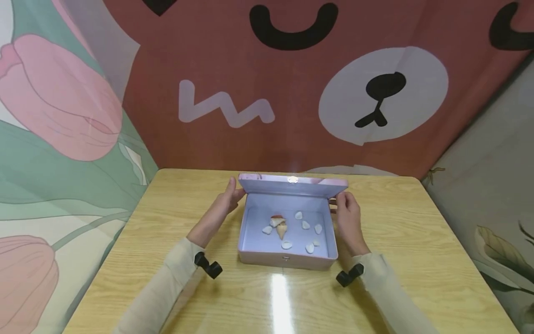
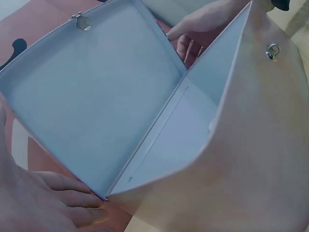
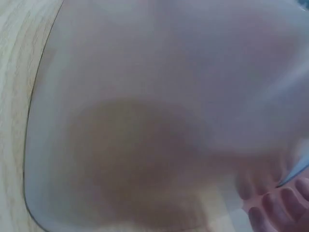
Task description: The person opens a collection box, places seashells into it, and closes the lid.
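Note:
A shallow tin box (image 1: 267, 259) sits on the table with its hinged lid (image 1: 292, 188) raised at the back. Inside lie a tan pointed shell (image 1: 281, 231), a reddish-and-white shell (image 1: 276, 220) and several small white shell-like pieces (image 1: 286, 245). My left hand (image 1: 223, 204) is at the back left corner, its fingers extended against the lid's edge. At the back right corner my right hand (image 1: 348, 218) touches the lid's edge with loosely bent fingers. In the left wrist view, a metal clasp (image 2: 83, 21) shows on the lid and a small loop (image 2: 273, 50) on the box's front.
The wooden table (image 1: 179, 199) extends around the box. Behind it hangs a red cloth (image 1: 292, 139) with a bear's face, and flowered cloth (image 1: 62, 102) hangs at the left. Black wrist cameras (image 1: 208, 266) are strapped to both sleeves. The box's side fills most of the right wrist view.

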`<state>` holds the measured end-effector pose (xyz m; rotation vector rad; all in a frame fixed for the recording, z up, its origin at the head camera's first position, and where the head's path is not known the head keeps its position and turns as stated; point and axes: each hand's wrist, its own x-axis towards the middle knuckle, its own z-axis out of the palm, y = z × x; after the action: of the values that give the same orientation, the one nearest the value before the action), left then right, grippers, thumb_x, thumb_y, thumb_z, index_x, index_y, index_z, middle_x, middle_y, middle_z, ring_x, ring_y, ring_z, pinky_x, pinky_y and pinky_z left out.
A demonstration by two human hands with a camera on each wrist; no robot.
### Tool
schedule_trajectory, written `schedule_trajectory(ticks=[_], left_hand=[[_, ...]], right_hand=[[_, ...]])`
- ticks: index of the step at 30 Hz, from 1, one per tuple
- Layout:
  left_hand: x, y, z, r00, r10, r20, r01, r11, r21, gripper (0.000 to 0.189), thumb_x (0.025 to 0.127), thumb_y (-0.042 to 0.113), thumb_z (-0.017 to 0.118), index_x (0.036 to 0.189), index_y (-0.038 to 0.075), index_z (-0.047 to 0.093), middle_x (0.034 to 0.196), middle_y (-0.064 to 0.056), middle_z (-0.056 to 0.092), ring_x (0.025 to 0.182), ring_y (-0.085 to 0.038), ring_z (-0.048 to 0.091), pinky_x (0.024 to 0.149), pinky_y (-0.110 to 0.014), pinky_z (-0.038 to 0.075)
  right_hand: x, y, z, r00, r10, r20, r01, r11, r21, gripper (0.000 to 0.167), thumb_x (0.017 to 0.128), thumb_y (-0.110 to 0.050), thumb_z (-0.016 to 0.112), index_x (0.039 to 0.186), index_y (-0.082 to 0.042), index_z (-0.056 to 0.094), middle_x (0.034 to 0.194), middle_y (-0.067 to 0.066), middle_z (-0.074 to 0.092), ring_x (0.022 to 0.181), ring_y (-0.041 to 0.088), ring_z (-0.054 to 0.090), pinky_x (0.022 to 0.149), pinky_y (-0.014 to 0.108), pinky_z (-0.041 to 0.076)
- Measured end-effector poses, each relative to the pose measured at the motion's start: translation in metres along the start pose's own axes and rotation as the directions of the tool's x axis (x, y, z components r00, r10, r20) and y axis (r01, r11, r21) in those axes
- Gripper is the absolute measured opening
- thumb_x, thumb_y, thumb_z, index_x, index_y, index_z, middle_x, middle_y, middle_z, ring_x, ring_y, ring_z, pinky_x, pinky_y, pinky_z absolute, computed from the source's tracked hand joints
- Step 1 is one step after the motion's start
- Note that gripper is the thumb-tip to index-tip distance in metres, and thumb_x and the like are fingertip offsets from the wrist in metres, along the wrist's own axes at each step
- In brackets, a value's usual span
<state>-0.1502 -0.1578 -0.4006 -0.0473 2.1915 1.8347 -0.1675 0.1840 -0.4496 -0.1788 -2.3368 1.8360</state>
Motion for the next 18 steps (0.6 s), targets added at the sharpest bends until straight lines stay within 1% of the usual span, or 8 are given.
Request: schedule_trajectory(ticks=[3,6,8,11,13,15,16,18], left_hand=[[-0.002,0.002,0.001,1.000,-0.002,0.023,0.003,1.000,-0.006,0.090,0.110,0.063,0.003,0.162,-0.003,0.038,0.171,-0.019,0.031,0.164,-0.040,0.024,0.136,-0.059,0.020],[-0.003,0.003,0.002,0.999,0.003,0.039,-0.003,1.000,-0.007,0.087,0.111,0.061,0.005,0.163,-0.003,0.033,0.172,-0.020,0.028,0.165,-0.039,0.021,0.135,-0.061,0.018],[-0.005,0.004,0.003,0.999,0.011,0.045,-0.010,1.000,-0.014,0.085,0.112,0.060,0.005,0.165,-0.003,0.029,0.173,-0.021,0.025,0.166,-0.039,0.019,0.135,-0.062,0.017],[-0.007,0.003,0.005,0.997,0.026,0.068,-0.025,1.000,-0.013,0.088,0.111,0.062,0.004,0.167,-0.003,0.023,0.174,-0.023,0.020,0.166,-0.041,0.012,0.135,-0.065,0.012],[-0.007,0.000,0.005,0.995,0.046,0.086,-0.043,0.999,-0.031,0.095,0.108,0.071,0.009,0.167,-0.003,0.021,0.174,-0.024,0.016,0.167,-0.042,0.009,0.135,-0.067,0.009],[-0.001,-0.009,0.003,0.991,0.070,0.118,-0.064,0.996,-0.054,0.103,0.104,0.078,0.011,0.167,-0.003,0.019,0.175,-0.025,0.011,0.167,-0.042,0.003,0.134,-0.070,0.004],[0.009,-0.021,-0.001,0.984,0.101,0.148,-0.090,0.993,-0.077,0.104,0.102,0.082,0.013,0.168,0.001,0.020,0.176,-0.022,0.009,0.168,-0.039,0.002,0.133,-0.070,0.002],[0.026,-0.041,-0.007,0.974,0.131,0.183,-0.113,0.988,-0.107,0.107,0.099,0.086,0.016,0.169,0.005,0.019,0.177,-0.021,0.004,0.168,-0.037,-0.003,0.132,-0.073,-0.002]], right_hand=[[-0.002,-0.001,-0.004,1.000,0.010,0.021,-0.010,1.000,-0.007,0.056,0.116,-0.040,0.030,0.138,0.004,0.057,0.143,0.024,0.064,0.129,0.038,0.066,0.094,0.023,0.063],[-0.005,-0.002,-0.008,0.999,0.020,0.027,-0.020,1.000,-0.001,0.055,0.116,-0.038,0.031,0.139,0.003,0.059,0.144,0.025,0.064,0.131,0.039,0.066,0.103,0.037,0.063],[-0.007,-0.003,-0.009,0.999,0.025,0.035,-0.025,1.000,0.002,0.055,0.116,-0.037,0.031,0.140,0.003,0.060,0.145,0.025,0.064,0.132,0.039,0.066,0.108,0.046,0.060],[-0.011,-0.008,-0.012,0.998,0.041,0.056,-0.040,0.999,-0.016,0.059,0.116,-0.037,0.027,0.145,0.003,0.059,0.149,0.026,0.062,0.137,0.040,0.063,0.115,0.052,0.055],[-0.015,-0.012,-0.014,0.995,0.046,0.091,-0.042,0.998,-0.038,0.064,0.116,-0.042,0.023,0.150,0.002,0.056,0.153,0.026,0.059,0.141,0.041,0.059,0.119,0.054,0.050],[-0.019,-0.016,-0.017,0.991,0.033,0.132,-0.025,0.998,-0.064,0.070,0.116,-0.048,0.019,0.154,-0.001,0.054,0.156,0.025,0.057,0.144,0.042,0.056,0.121,0.057,0.047],[-0.021,-0.019,-0.019,0.987,0.020,0.161,-0.008,0.997,-0.075,0.072,0.116,-0.053,0.017,0.154,-0.004,0.055,0.158,0.023,0.056,0.146,0.042,0.055,0.122,0.059,0.045],[-0.025,-0.023,-0.023,0.976,-0.009,0.217,0.028,0.996,-0.088,0.076,0.114,-0.061,0.013,0.154,-0.014,0.057,0.161,0.015,0.056,0.149,0.040,0.053,0.123,0.062,0.042]])
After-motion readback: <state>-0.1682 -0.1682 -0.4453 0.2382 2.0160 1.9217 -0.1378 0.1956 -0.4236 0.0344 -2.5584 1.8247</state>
